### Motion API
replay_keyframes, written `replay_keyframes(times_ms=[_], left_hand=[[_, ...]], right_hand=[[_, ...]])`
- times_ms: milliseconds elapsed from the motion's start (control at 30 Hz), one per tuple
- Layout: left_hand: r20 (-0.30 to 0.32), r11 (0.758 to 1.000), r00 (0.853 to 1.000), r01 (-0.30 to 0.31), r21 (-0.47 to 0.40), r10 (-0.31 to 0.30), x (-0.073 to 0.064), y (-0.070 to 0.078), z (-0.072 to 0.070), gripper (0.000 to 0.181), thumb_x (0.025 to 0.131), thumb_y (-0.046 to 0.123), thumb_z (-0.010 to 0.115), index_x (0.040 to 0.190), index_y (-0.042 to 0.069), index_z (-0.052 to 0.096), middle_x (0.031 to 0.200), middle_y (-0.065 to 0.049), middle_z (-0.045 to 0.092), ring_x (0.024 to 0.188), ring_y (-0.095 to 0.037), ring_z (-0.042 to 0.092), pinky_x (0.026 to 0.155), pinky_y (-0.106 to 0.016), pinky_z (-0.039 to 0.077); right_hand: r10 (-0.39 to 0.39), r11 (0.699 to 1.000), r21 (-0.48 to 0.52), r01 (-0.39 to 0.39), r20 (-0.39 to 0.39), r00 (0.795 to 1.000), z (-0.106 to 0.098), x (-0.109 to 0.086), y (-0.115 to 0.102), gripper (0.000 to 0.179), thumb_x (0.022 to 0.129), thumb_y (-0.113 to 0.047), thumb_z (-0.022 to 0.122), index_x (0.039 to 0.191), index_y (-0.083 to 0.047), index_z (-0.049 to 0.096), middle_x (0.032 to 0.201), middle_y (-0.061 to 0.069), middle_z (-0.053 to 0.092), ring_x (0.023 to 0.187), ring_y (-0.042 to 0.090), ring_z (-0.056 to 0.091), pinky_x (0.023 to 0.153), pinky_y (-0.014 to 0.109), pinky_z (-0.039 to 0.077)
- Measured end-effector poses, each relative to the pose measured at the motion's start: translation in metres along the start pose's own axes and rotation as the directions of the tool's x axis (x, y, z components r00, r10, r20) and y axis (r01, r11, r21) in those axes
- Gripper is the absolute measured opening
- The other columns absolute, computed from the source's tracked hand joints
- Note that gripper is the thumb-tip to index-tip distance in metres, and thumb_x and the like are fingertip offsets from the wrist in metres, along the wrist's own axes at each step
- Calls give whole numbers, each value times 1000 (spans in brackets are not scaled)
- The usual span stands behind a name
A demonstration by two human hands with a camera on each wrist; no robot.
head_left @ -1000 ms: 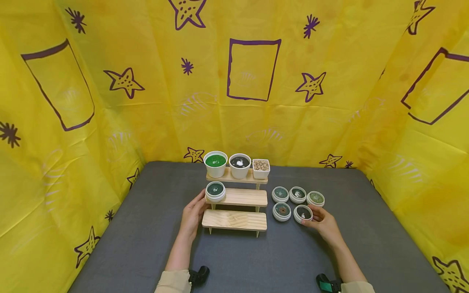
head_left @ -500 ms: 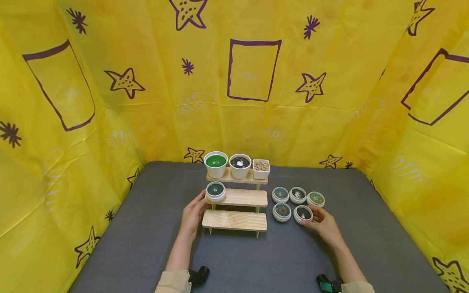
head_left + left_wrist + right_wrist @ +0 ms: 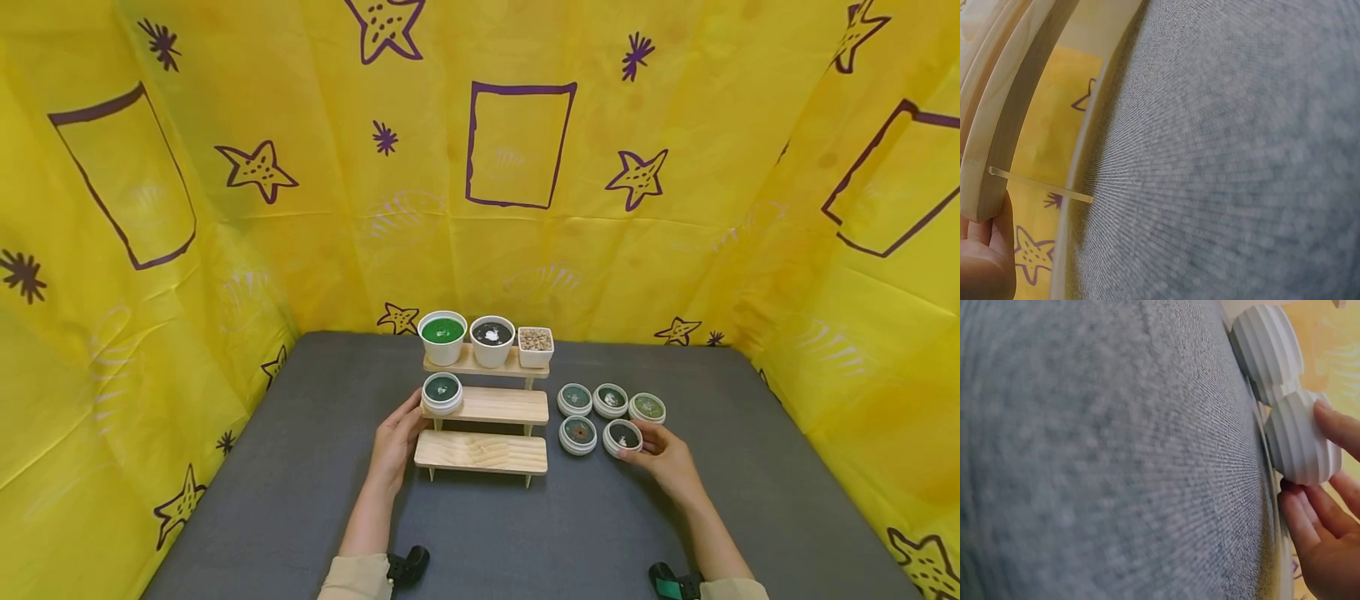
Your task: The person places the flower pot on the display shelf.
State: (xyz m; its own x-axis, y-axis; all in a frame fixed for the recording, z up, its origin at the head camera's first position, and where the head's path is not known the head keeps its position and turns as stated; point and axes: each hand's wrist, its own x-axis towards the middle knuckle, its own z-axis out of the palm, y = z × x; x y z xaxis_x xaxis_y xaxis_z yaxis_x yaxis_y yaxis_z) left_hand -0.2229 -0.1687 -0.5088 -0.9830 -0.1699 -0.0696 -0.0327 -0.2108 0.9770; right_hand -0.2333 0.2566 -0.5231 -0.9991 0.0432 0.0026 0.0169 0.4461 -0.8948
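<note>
A three-step wooden stand (image 3: 480, 451) sits mid-table. At the left end of its middle step, my left hand (image 3: 393, 442) holds the stand's edge with thumb and fingers, beside a small white pot (image 3: 442, 394) with dark green filling. In the left wrist view, those fingers (image 3: 1002, 234) show behind the end of a board. To the right of the stand, my right hand (image 3: 663, 462) pinches a small white ridged pot (image 3: 622, 438) with near-black filling. In the right wrist view, the thumb (image 3: 1338, 428) presses this ridged pot's side, and fingers curl below it.
Several similar small pots, including a green one (image 3: 647, 407) and a teal one (image 3: 574, 399), stand beside the right hand. The top step carries a green-filled cup (image 3: 442, 333), a dark-filled cup (image 3: 492, 340) and a square dish (image 3: 536, 346) of pale bits. Yellow cloth (image 3: 517, 250) surrounds the table.
Almost nothing differs. The right hand and its dark pot have shifted very slightly to the right; the left hand stays at the stand's end.
</note>
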Motion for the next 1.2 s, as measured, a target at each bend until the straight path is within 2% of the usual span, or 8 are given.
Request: replay_keyframes(times_ms=[300, 433, 600, 700, 967, 1067, 1200], left_hand=[[-2, 1000, 1000, 1, -3, -1, 1, 0, 0, 47, 101, 18, 54, 147, 6, 47, 135, 6, 61, 100, 5, 66, 92, -12, 48], [-3, 1000, 1000, -1, -2, 1, 0, 0, 0, 47, 101, 18, 54, 146, 6, 47, 134, 7, 62, 100, 5, 66, 93, -13, 48], [-5, 1000, 1000, -3, 2, 3, 0, 0, 0, 47, 101, 19, 54, 146, 7, 48, 135, 7, 61, 100, 5, 66, 93, -13, 48], [-5, 1000, 1000, -2, -4, 2, 0, 0, 0, 47, 101, 18, 54, 146, 7, 48, 133, 8, 62, 99, 5, 66, 93, -14, 48], [-2, 1000, 1000, -3, 7, 3, 0, 0, 0, 47, 101, 19, 54, 146, 7, 48, 132, 8, 63, 100, 4, 66, 94, -15, 48], [0, 1000, 1000, -1, 9, 1, 0, 0, 0, 47, 101, 19, 54, 146, 7, 48, 134, 7, 62, 100, 4, 66, 94, -15, 48], [3, 1000, 1000, -6, 10, 6, 0, 0, 0, 47, 101, 19, 54, 146, 7, 47, 134, 6, 62, 100, 4, 66, 94, -15, 48]], right_hand=[[23, 999, 32, -22, -37, 999, -5, 0, -6, 68, 80, -16, 82, 139, -1, 52, 135, 27, 59, 91, -10, 60, 76, 9, 48], [17, 999, 40, -15, -58, 998, -6, -1, -10, 66, 80, -16, 82, 138, -1, 54, 131, 24, 62, 91, -8, 62, 76, 9, 49], [-13, 998, 68, 18, -74, 997, -7, -1, -16, 63, 80, -16, 83, 135, -1, 56, 117, 6, 69, 90, -9, 63, 76, 10, 51], [-24, 996, 81, 29, -71, 997, -7, -2, -22, 63, 80, -16, 82, 135, -1, 56, 115, 0, 69, 90, -9, 64, 77, 10, 52], [-33, 996, 77, 37, -53, 998, -2, -2, -38, 66, 81, -18, 82, 137, -1, 54, 130, 25, 61, 89, -13, 62, 78, 8, 51], [-47, 995, 82, 50, -44, 998, 0, -3, -43, 66, 81, -17, 82, 138, 0, 53, 133, 27, 59, 90, -12, 62, 79, 8, 51], [-66, 991, 114, 69, -34, 997, 5, -4, -52, 65, 80, -15, 82, 137, 0, 54, 130, 21, 62, 92, -10, 63, 81, 7, 51]])
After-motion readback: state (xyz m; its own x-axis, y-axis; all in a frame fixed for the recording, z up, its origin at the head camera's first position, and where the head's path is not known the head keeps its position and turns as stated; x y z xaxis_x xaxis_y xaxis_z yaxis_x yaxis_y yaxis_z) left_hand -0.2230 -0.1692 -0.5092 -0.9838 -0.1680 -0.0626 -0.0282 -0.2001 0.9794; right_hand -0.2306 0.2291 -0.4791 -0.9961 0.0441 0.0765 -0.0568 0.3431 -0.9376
